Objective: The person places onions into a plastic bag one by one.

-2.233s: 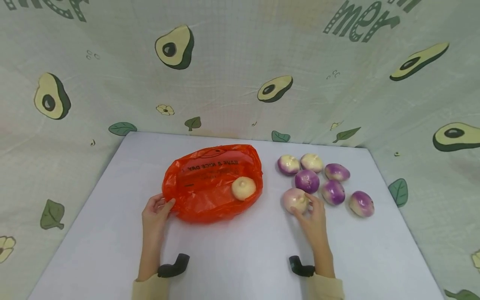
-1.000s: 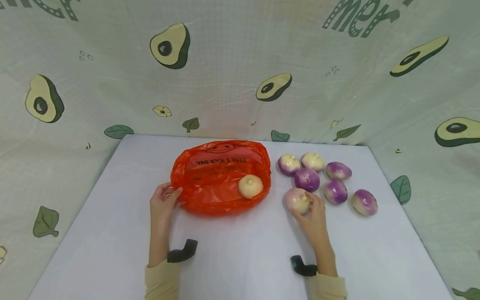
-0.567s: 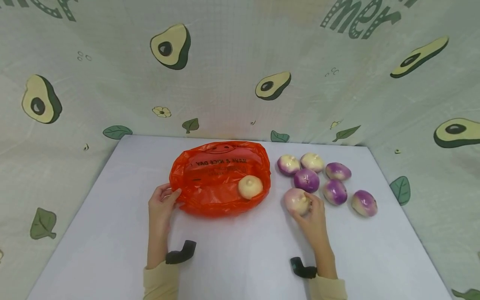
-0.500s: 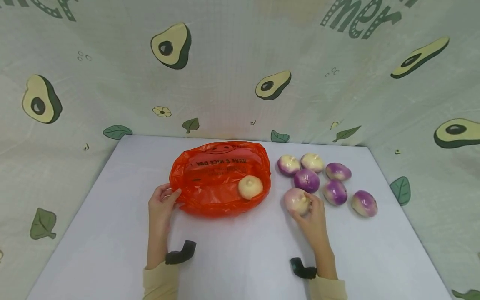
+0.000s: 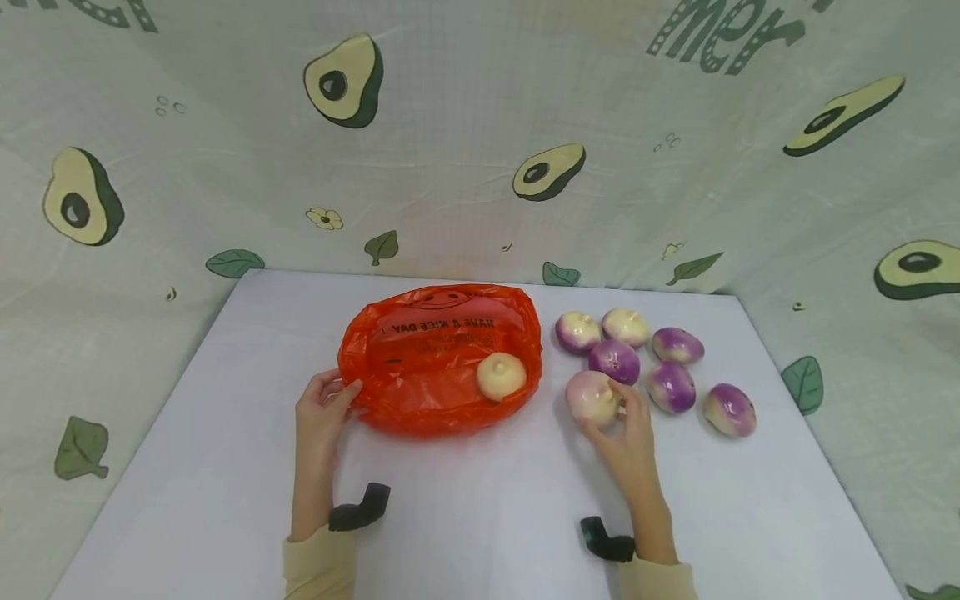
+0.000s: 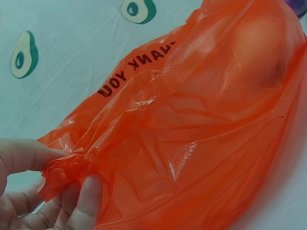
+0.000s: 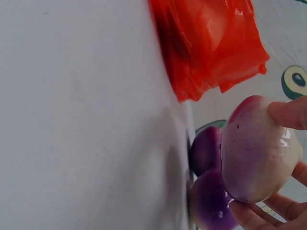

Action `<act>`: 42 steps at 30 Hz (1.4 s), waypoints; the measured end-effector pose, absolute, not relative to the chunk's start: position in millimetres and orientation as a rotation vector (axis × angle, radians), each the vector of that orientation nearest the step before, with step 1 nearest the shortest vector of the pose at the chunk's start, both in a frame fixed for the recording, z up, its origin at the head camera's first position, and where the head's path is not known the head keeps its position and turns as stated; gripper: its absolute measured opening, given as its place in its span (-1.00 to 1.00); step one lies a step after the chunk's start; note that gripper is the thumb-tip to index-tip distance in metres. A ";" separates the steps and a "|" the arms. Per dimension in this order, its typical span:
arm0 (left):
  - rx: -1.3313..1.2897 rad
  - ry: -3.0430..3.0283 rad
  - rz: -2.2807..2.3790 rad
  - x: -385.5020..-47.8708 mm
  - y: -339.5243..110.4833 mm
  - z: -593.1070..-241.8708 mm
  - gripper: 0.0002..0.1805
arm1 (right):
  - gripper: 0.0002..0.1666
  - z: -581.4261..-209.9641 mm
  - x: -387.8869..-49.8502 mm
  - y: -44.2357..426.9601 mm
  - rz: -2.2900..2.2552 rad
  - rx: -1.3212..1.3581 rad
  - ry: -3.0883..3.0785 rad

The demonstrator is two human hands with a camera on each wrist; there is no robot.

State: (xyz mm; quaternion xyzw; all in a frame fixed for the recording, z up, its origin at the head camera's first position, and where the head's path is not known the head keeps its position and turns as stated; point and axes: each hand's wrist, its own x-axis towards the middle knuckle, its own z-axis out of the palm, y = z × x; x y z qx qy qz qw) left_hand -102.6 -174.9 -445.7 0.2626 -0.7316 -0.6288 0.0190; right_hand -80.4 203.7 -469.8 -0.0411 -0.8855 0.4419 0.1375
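Pale green cloth (image 5: 457, 142) printed with halved avocados, leaves and flowers hangs at the far left, runs across the back and comes down the right side, with green lettering near the top. It borders a smooth white table (image 5: 480, 517). On the table's left half, a person's left hand (image 5: 324, 402), below it a beige sleeve (image 5: 321, 562), pinches gathered plastic between thumb and fingers at the left edge of a red plastic bag (image 5: 420, 392). The bag's mouth gapes upward, its "HAVE A NICE DAY" print mirrored, and one cream turnip (image 5: 500, 377) lies inside at the right end. Right of the bag, apart from it, a pinkish-white turnip (image 5: 588, 397) appears slightly raised, its shadow on the white tabletop. The right hand (image 5: 627, 425) grips it, thumb and fingers spread to its width. Beyond and rightward, six purple-and-white turnips (image 5: 672, 387) rest loosely clustered, the rightmost a little apart near the table's right edge.
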 end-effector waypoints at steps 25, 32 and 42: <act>0.777 -2.315 -1.941 -102.7 -178.3 -446.0 -0.54 | -0.19 -428.2 -86.9 161.1 1.331 0.218 -2.471; 0.776 -2.321 -1.952 -103.3 -178.5 -446.6 -0.53 | -0.19 -422.9 -88.7 147.3 1.348 0.217 -2.563; 0.780 -2.278 -1.961 -101.6 -177.8 -448.7 -0.50 | -0.21 -421.4 -93.0 129.2 1.374 0.368 -2.579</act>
